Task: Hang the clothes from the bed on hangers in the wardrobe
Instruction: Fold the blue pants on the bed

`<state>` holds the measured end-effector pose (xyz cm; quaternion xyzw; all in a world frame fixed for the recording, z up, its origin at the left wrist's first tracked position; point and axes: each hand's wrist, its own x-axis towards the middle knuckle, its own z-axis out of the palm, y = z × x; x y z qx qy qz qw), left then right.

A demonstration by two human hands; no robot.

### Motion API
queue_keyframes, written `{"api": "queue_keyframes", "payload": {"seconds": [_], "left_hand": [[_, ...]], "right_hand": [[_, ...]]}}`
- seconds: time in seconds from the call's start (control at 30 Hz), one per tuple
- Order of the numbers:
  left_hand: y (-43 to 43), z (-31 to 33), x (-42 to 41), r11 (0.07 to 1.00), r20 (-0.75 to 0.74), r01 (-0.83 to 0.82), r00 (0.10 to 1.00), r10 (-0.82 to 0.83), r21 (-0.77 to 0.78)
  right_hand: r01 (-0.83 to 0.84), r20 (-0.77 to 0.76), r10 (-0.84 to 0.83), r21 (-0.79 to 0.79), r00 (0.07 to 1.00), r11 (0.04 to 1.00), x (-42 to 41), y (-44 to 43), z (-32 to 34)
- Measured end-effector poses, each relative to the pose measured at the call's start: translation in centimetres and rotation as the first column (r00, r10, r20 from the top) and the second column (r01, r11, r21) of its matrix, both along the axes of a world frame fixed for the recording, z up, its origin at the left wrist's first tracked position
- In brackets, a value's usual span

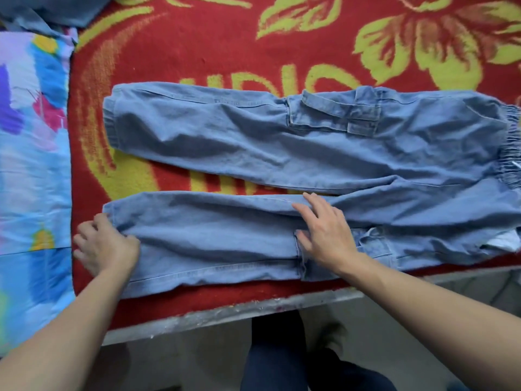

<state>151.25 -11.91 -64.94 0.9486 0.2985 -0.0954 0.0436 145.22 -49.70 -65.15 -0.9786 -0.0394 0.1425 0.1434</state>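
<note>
Denim, light blue: one pair of jeans [253,142], laid flat on the bed with the legs spread apart, side by side. The cuffs are to your left and the elastic waistband [510,148] is at the far right edge of view. There is a cargo pocket [332,114] on the far leg.

Blanket [225,46]: red with a yellow flower pattern, under the jeans and reaching the grey bed edge [225,314].

Your left hand [105,246] is at the cuff of the near leg, fingers curled round the hem, thumb pressing the cloth into small folds.

Your right hand [327,235] lies flat on the near leg about halfway along. Its fingers [310,204] are straight and spread, reaching to the leg's inner seam and holding nothing.

Sheet [31,150]: blue with purple, pink and yellow patches, on the bed left of the blanket.

Second denim item [62,9]: bunched at the top left corner, only partly in view.
</note>
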Motion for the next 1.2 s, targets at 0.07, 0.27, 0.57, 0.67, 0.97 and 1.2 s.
{"api": "queue_keyframes", "payload": {"seconds": [0.07,0.27,0.57,0.67,0.97,1.2], "left_hand": [[-4.3,0.0,-2.0,0.955,0.071,0.282,0.958,-0.277,-0.087],[-21.0,-0.3,-11.3,0.430,0.133,0.839,0.494,-0.860,-0.335],[-31.5,-4.0,-15.0,0.395,0.000,0.916,0.396,-0.918,-0.066],[-32.0,-5.1,-15.2,0.437,0.070,0.899,0.435,-0.898,0.010],[-31.0,-1.9,-20.8,0.429,0.040,0.902,0.431,-0.901,-0.053],[-31.7,2.1,-22.6,0.409,-0.038,0.888,0.410,-0.911,-0.213]], "right_hand": [[0.056,0.076,-0.056,0.008,0.996,0.998,-2.5,-3.1,0.2],[0.297,0.066,-0.289,-0.207,0.955,0.932,-12.5,-17.6,0.2],[0.425,-0.090,-0.559,-0.554,0.824,0.716,-16.7,-33.7,-0.4],[0.692,-0.110,-0.727,-0.238,0.678,0.682,-14.6,-34.0,-2.1],[0.810,-0.571,-0.821,0.490,0.018,-0.323,-12.8,-38.0,-1.3],[0.851,-0.687,-0.717,0.301,-0.120,-0.431,-21.3,-38.2,4.5]]}}
